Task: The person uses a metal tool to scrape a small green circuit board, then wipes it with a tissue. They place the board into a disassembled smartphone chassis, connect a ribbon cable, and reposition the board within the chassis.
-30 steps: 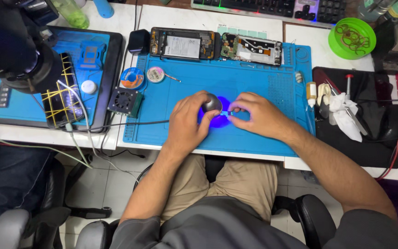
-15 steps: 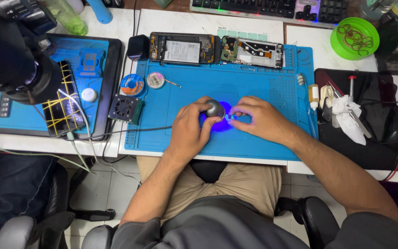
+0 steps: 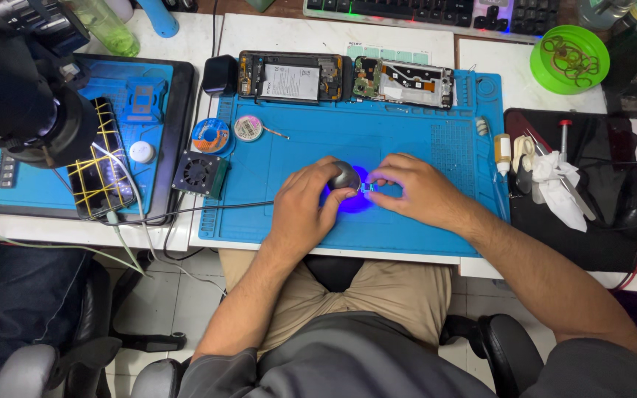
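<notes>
Blue-violet light pools under the left hand (image 3: 305,206), which grips a small UV lamp (image 3: 345,175) aimed down at a tiny part (image 3: 369,189). Just beside it, the right hand (image 3: 414,193) pinches that part steady on the blue mat (image 3: 407,133). Beyond both hands lie two opened phones (image 3: 289,76).

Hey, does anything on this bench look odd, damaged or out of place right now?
Two opened phones lie at the blue mat's far edge with their insides bared. Another phone, left of the mat, is criss-crossed with yellow bands. The left hand holds a small lamp casting blue light; the right hand steadies a tiny part.
</notes>
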